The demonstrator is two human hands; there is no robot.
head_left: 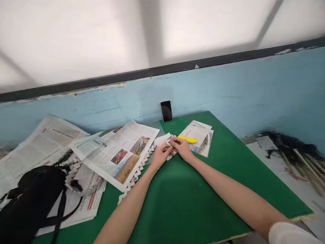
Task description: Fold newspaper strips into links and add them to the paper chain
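My left hand and my right hand are close together above the green table, fingers pinched on a small folded piece of newspaper. The fingers cover part of it. Beside my left forearm, a zigzag chain of folded paper runs out from under a printed newspaper sheet. Just beyond my right hand lies a yellow cutter-like tool, resting on cut newspaper pieces. A pale paper strip shows behind my left fingers.
A phone leans upright against the blue wall. At the left, a black bag with straps lies over more newspapers. The green table ends at the right, with sticks and dark clutter lower beyond it.
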